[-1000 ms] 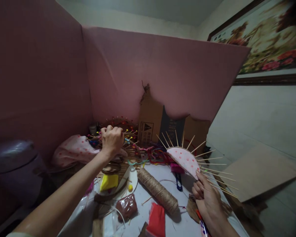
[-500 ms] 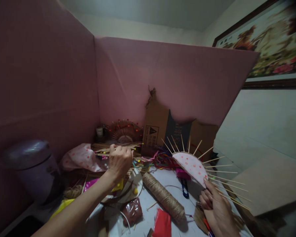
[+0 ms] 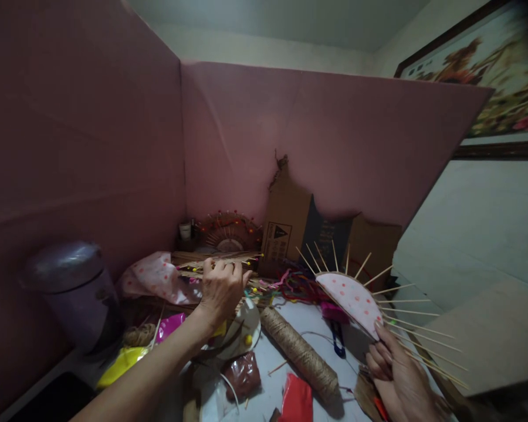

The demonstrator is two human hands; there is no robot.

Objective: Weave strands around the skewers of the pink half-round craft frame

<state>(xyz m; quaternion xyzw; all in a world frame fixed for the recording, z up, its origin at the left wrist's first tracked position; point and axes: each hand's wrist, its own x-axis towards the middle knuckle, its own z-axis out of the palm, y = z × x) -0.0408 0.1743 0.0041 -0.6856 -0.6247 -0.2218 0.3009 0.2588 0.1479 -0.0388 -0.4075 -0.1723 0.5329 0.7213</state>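
My right hand point(image 3: 398, 369) pinches the lower corner of a half-round fan-shaped piece point(image 3: 349, 298) covered in pale pink fabric with red dots. Thin wooden sticks point(image 3: 416, 300) radiate from its curved edge. My left hand point(image 3: 224, 288) is over a pile of dry brown strips point(image 3: 193, 258) at the back, its back towards me. Its thumb stands apart from the bent fingers, whose tips are hidden, and no held thing shows. Small yellow balls point(image 3: 249, 264) on thin stems lie beside this hand. Crumpled dotted fabric point(image 3: 147, 276) is to its left.
A twine roll point(image 3: 301, 353), red packet point(image 3: 297, 400), brown packet point(image 3: 243, 376) and coloured cords point(image 3: 297, 286) lie on the white table point(image 3: 286, 319). A lidded bin point(image 3: 73, 299) is left. Cut cardboard point(image 3: 286, 225) and a beaded fan-shaped piece point(image 3: 229, 231) stand behind.
My left thumb has moved away from the curled fingers, loosening the closed hand. My right hand keeps its hold on the fan-shaped piece. The whole view has shifted slightly.
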